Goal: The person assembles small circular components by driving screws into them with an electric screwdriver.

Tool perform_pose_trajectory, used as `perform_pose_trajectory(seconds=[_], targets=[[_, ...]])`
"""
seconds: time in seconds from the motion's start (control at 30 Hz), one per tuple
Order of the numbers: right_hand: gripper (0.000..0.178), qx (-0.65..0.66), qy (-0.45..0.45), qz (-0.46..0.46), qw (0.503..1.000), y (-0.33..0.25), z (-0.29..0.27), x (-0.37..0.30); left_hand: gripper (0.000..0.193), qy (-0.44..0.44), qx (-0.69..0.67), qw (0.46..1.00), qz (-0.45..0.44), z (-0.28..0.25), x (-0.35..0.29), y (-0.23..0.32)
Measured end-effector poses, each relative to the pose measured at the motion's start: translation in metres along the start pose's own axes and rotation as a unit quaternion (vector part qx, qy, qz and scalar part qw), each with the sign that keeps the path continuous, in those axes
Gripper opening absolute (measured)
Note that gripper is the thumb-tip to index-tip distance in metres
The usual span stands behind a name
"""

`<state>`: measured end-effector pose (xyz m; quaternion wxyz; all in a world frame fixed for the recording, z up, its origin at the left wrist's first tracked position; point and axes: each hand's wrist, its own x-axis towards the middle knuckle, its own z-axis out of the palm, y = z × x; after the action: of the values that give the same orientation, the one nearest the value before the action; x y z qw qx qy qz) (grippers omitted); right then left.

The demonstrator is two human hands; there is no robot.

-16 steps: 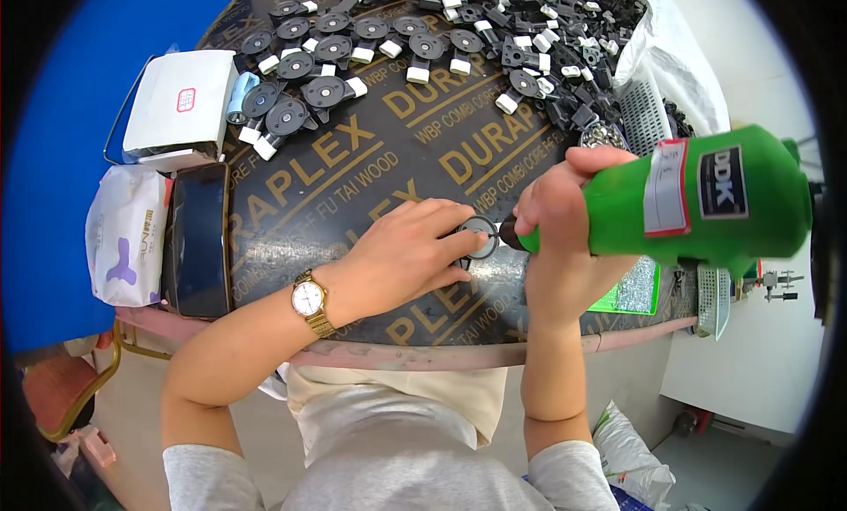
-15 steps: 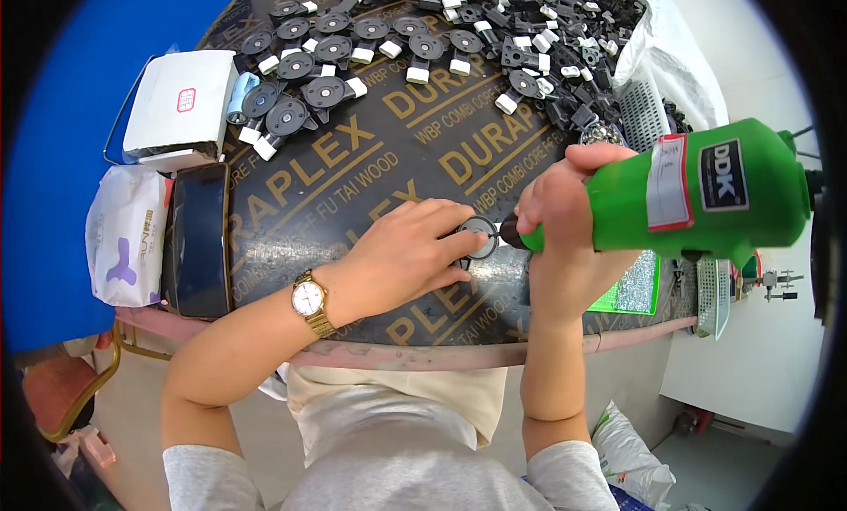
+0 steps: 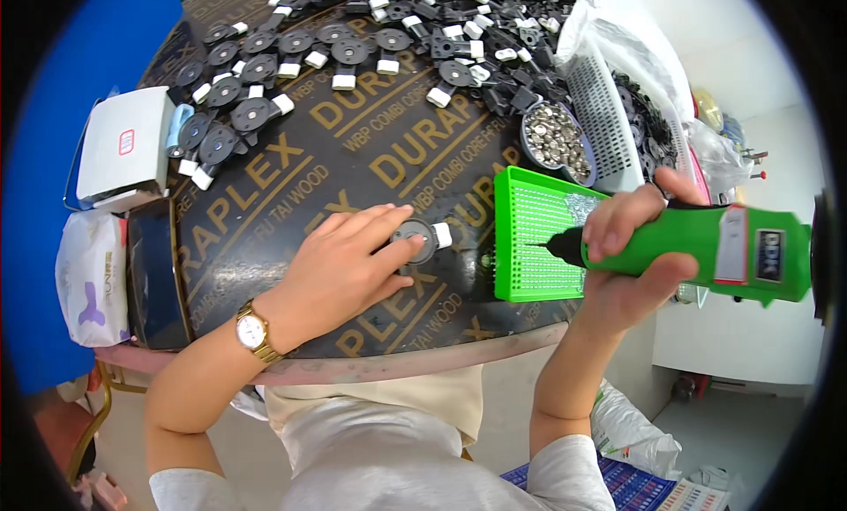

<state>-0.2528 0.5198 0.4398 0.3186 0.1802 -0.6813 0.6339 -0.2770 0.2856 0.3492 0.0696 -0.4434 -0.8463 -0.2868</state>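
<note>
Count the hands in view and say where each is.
2. The left hand lies over the black table, fingers on a round black part with a white tab; the right hand, farther right, grips a green electric screwdriver. No other hands show.

One power screwdriver (image 3: 697, 244); over a dozen black discs (image 3: 350, 51); one bright-green tray (image 3: 503, 246); one wristwatch (image 3: 251, 331).

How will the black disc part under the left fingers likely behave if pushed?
The black disc part lies flat, so it would probably slide, not roll. Its white block juts to one side, so it may swivel. Its hard-edged look suggests stiffness.
</note>
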Motion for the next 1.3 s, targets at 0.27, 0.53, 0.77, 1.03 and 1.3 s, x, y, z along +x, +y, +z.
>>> perform_pose_trajectory(seconds=[0.27,0.53,0.77,1.03,1.3], targets=[[0.069,-0.018,0.059,0.015,0.998,0.014,-0.029,-0.026,0.040,-0.007,-0.009,1.000,0.007,0.001,0.005,0.000],[0.069,-0.038,0.053,0.006,0.998,0.019,-0.027,-0.025,0.043,-0.016,-0.015,1.000,0.006,0.001,0.007,-0.001],[0.065,-0.080,0.047,0.002,0.996,0.017,-0.020,-0.027,0.042,-0.021,-0.015,1.000,-0.005,0.000,0.005,0.002],[0.071,-0.005,0.063,0.004,0.998,-0.003,-0.024,-0.018,0.043,-0.042,-0.048,0.997,0.043,0.007,0.001,0.002],[0.081,0.196,-0.093,-0.073,0.973,0.017,0.048,-0.004,0.042,-0.005,-0.033,0.997,0.073,0.012,-0.001,0.001]])
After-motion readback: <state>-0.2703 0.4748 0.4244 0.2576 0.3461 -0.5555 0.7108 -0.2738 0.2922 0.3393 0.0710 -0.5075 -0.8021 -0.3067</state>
